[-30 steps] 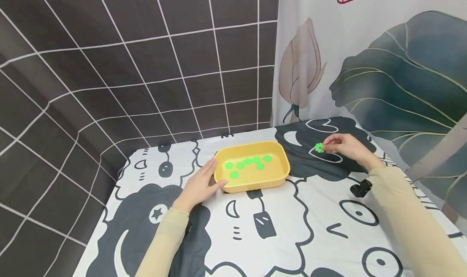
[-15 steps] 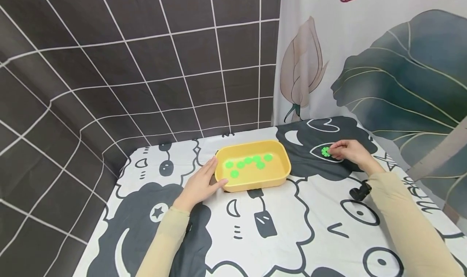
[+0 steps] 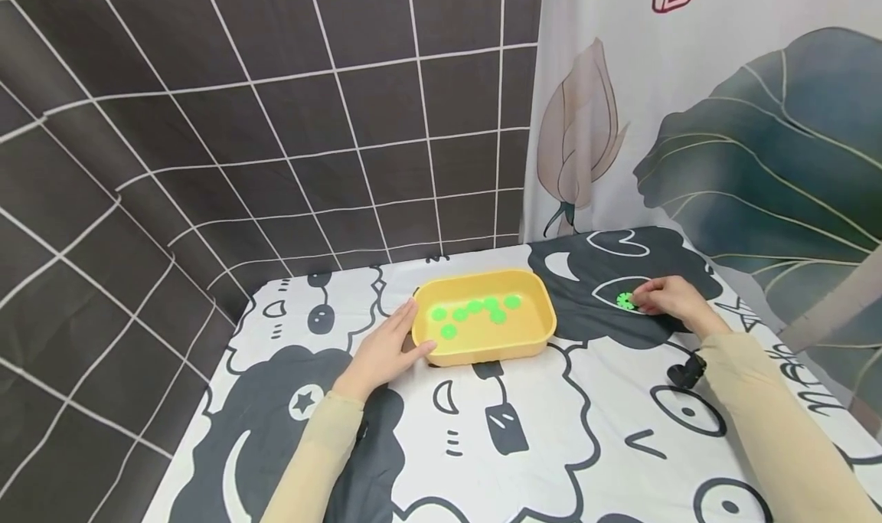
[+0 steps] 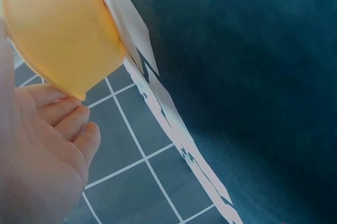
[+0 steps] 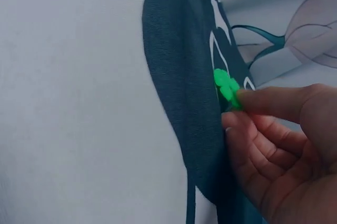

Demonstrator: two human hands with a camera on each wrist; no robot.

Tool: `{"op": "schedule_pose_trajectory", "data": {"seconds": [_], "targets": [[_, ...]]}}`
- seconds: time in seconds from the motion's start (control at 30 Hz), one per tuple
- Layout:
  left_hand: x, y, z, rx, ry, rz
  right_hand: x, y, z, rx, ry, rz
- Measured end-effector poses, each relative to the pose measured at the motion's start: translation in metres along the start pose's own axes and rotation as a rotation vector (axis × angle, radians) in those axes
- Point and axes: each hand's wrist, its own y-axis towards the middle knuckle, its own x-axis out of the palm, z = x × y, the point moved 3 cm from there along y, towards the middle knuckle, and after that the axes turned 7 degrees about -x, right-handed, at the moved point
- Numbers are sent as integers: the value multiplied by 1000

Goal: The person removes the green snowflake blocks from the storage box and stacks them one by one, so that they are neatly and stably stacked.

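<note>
In the head view my left hand (image 3: 382,352) rests against the left end of a yellow plastic tray (image 3: 492,355), fingers and thumb extended along its rim. The left wrist view shows the fingertips touching the outside of the tray wall (image 4: 68,29). Several flat green notched discs (image 3: 449,331) lie inside, mostly in a loose row. To the right of the tray, my right hand (image 3: 668,299) pinches another green notched disc (image 3: 625,301) close over a dark patch of the cloth. Close up in the right wrist view, thumb and fingertips hold this disc (image 5: 226,87) by its edge.
A white cloth (image 3: 482,469) with black cartoon drawings covers the work surface. Behind it hangs dark gridded fabric (image 3: 310,148), with a leaf-and-bud patterned curtain (image 3: 744,148) at the back right. A black wrist camera (image 3: 687,371) sits under the right sleeve.
My right hand has moved right and slightly nearer with the green disc, lowering it toward the cloth. The left hand stays at the tray. The head view has shifted slightly.
</note>
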Motion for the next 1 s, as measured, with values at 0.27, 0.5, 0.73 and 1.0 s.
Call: {"op": "schedule_pose_trajectory", "data": {"seconds": [0.27, 0.5, 0.73, 1.0], "targets": [[4, -1, 1, 9, -15, 24, -2, -3, -8, 40, -86, 29], [4, 1, 0, 1, -26, 13, -3, -2, -12, 60, -124, 21], [2, 1, -3, -9, -23, 20, 0, 2, -11, 21, -121, 30], [2, -1, -2, 7, -15, 12, 1, -2, -3, 28, -68, -4]]}}
